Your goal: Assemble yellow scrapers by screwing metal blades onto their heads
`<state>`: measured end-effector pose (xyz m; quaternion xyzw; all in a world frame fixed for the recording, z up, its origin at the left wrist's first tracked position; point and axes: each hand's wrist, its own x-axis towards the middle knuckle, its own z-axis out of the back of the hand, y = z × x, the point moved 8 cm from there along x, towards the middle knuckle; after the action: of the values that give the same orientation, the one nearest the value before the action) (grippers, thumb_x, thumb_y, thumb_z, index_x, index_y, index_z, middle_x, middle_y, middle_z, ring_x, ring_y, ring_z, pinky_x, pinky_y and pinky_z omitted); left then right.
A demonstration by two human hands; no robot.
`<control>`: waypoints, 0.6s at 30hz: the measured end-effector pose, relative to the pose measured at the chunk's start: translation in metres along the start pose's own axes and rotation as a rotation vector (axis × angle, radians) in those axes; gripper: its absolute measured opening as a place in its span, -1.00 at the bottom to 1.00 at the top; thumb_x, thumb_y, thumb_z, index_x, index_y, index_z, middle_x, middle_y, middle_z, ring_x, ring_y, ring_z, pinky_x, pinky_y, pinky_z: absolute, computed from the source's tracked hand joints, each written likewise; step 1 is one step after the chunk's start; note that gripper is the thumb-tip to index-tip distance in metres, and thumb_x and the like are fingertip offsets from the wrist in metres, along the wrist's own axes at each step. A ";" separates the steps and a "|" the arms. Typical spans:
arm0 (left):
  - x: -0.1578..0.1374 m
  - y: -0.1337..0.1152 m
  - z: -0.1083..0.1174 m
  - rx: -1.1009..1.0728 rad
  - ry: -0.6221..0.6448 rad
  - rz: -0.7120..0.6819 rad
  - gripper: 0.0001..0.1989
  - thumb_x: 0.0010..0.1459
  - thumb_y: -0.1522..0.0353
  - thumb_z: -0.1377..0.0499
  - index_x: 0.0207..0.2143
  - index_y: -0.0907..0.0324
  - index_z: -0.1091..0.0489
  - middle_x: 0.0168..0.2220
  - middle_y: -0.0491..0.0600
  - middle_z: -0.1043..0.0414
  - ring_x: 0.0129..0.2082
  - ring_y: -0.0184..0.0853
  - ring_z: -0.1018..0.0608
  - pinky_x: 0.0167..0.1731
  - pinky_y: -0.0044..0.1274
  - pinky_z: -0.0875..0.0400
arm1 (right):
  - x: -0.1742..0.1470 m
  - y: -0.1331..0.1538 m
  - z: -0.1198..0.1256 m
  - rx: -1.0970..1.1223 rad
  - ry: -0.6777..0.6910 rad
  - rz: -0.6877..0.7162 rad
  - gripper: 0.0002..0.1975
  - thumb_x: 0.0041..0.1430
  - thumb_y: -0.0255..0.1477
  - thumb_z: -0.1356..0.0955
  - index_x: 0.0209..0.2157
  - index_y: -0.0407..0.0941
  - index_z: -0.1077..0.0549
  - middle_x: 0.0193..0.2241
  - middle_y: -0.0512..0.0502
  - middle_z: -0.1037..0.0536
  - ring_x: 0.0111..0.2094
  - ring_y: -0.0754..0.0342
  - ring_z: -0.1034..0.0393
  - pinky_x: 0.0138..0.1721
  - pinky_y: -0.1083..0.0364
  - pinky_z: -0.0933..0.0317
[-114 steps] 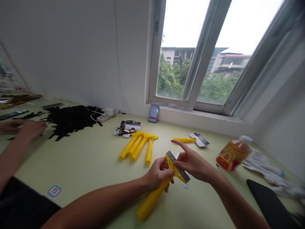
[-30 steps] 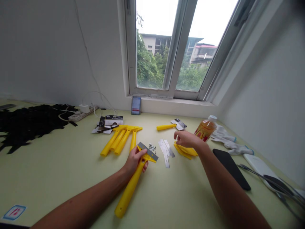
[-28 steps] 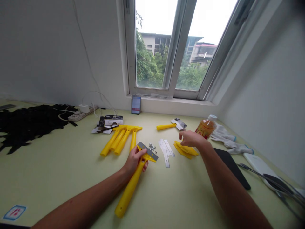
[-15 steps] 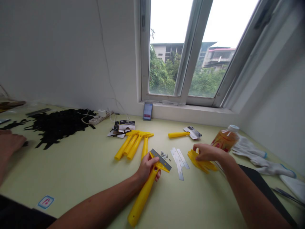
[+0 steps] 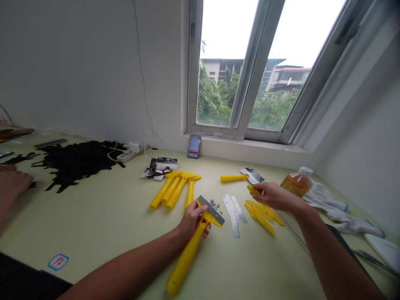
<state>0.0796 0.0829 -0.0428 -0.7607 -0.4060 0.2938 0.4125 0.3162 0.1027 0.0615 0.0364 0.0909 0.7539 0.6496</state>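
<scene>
My left hand (image 5: pixel 190 221) is closed around the head of a yellow scraper handle (image 5: pixel 186 262), thumb pressed on a grey metal blade (image 5: pixel 214 212) lying across it. The handle slants down towards me. Pinched in the fingers of my right hand (image 5: pixel 276 196) is a flat yellow plastic piece (image 5: pixel 251 190), partly hidden by the hand and raised above several similar yellow pieces (image 5: pixel 261 214) on the table. Between my hands lie loose metal blades (image 5: pixel 233 212) and a small heap of screws (image 5: pixel 214 203). Several more yellow handles (image 5: pixel 175 191) lie beyond my left hand.
An assembled yellow scraper (image 5: pixel 234 178) lies towards the window, near a bottle (image 5: pixel 296 182) and white gloves (image 5: pixel 337 208) on the right. Packaging cards (image 5: pixel 164 163), a power strip (image 5: pixel 129 154) and black strips (image 5: pixel 81 164) are at the back left. Another person's hand (image 5: pixel 14 185) is at far left.
My right hand has risen from the pile of yellow pieces with one piece between its fingers. My left hand keeps its hold on the scraper handle and blade.
</scene>
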 end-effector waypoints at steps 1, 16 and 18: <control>-0.001 0.000 0.000 -0.008 0.000 0.013 -0.66 0.04 0.18 -0.18 -0.25 0.17 -0.17 -0.55 -0.12 -0.34 -0.73 -0.41 -0.40 -0.83 -0.64 -0.24 | -0.003 0.013 0.005 0.017 -0.016 0.061 -0.74 0.16 -0.25 -0.28 -0.46 -0.12 -0.47 -0.46 -0.07 -0.50 -0.42 0.07 -0.35 -0.38 0.12 -0.13; -0.003 0.001 -0.005 -0.047 0.062 0.048 -0.61 0.00 0.29 -0.13 -0.09 0.19 -0.23 -0.52 -0.08 -0.34 -0.63 -0.36 -0.44 -0.74 -0.60 -0.34 | -0.011 0.088 0.004 0.431 -0.085 0.384 -0.64 0.19 -0.48 -0.22 -0.05 -0.04 -0.53 -0.09 -0.09 -0.57 -0.13 0.03 -0.45 -0.11 0.07 -0.28; -0.003 0.000 -0.005 -0.046 0.065 0.044 -0.61 0.00 0.29 -0.13 -0.10 0.19 -0.23 -0.53 -0.09 -0.33 -0.63 -0.36 -0.44 -0.74 -0.60 -0.34 | -0.009 0.090 -0.004 0.456 -0.033 0.351 -0.64 0.21 -0.47 -0.21 -0.07 -0.06 -0.54 -0.10 -0.11 -0.57 -0.12 0.00 -0.45 -0.09 0.04 -0.28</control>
<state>0.0822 0.0780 -0.0395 -0.7879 -0.3822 0.2686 0.4012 0.2296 0.0812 0.0746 0.2088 0.2398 0.8144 0.4855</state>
